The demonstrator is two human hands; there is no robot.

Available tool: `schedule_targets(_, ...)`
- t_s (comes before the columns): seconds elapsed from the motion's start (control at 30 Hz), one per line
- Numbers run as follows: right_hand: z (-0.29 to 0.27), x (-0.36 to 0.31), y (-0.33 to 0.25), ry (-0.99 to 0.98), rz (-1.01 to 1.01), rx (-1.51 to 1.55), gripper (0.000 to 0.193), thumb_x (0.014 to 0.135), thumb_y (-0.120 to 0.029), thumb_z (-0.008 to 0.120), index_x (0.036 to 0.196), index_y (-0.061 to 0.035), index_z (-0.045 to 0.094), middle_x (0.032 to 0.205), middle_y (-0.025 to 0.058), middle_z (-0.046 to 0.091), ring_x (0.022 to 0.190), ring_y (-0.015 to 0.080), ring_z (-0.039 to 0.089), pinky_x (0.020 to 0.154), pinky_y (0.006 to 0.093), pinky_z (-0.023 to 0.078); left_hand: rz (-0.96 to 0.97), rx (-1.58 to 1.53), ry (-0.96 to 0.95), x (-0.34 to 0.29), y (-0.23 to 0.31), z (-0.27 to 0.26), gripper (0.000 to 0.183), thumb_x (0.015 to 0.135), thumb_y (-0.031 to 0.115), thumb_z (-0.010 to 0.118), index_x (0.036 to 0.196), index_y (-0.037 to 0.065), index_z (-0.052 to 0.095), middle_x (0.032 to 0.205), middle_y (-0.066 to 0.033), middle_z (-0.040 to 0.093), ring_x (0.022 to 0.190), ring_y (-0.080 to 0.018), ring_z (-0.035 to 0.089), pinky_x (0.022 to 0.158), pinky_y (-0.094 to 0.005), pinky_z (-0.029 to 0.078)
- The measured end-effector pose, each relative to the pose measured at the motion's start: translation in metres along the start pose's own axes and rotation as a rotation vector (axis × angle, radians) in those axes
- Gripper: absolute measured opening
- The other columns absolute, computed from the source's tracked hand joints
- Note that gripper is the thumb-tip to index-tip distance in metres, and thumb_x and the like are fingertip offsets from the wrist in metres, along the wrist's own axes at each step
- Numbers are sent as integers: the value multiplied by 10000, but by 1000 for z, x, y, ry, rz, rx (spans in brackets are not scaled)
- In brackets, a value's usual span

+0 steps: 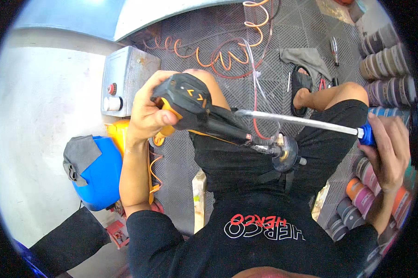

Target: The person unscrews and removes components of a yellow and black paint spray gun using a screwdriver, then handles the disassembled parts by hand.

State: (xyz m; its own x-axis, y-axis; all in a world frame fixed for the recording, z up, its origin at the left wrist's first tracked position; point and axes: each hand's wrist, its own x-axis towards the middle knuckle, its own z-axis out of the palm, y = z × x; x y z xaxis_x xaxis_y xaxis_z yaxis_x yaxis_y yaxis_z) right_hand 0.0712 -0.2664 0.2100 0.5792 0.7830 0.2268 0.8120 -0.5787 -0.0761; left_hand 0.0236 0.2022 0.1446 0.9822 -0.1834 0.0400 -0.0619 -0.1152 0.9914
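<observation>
My left hand is wrapped around the thick rear end of a black and yellow cordless power tool, held above my lap. Its slim neck points to the right and ends in a round black disc with metal fittings. At the right, my right hand is closed on the blue handle of a long screwdriver. The silver shaft runs leftward over my thighs, and its far end appears beside the tool's body; I cannot tell whether they touch.
A metal box with knobs and a blue bin with a grey cloth stand at the left. Orange coiled hose crosses the patterned floor mat. A grey rag lies near my sandalled foot. Stacked rolls line the right.
</observation>
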Motion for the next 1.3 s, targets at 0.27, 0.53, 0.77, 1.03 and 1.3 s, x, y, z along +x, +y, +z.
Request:
schedule_targets(0.27,6,53,1,-63,-209,-131,661,664,-165,759,1278,14,591,987,165,619,890,341,585,781,437,472,-53,-184,-61,-1,-45,1,716,872,443,754,1336,-12,452,1207,-76,581,1143,-135,551,1006,-295,436)
schedule_targets(0.53,43,111,15,85,-388,-177,528,670,-212,730,1164,-43,654,938,114,644,837,295,627,711,391,489,-132,-301,-47,-9,-79,-12,571,970,421,631,1341,18,469,1308,-65,517,1213,-149,513,1057,-311,403)
schedule_targets(0.77,64,157,30,-82,-460,-321,544,735,-161,713,1251,-17,621,1070,157,639,1012,359,610,879,453,474,-23,-255,-41,-10,-100,-15,539,988,419,602,1325,16,481,1307,-73,495,1235,-154,480,1079,-324,369)
schedule_targets(1.03,82,180,42,-138,-482,-209,557,718,-110,721,1259,-18,625,1105,169,647,1047,363,618,890,444,491,-88,-391,-25,-11,-109,-16,585,989,398,618,1401,35,417,1244,-49,573,1150,-111,559,992,-276,465)
schedule_targets(1.3,89,185,44,-139,-431,-153,596,688,-5,746,1272,-13,627,1116,169,637,1068,340,624,892,408,508,-29,-231,-67,-6,-111,-19,555,981,429,597,1323,6,487,1361,-108,482,1289,-197,457,1103,-346,339)
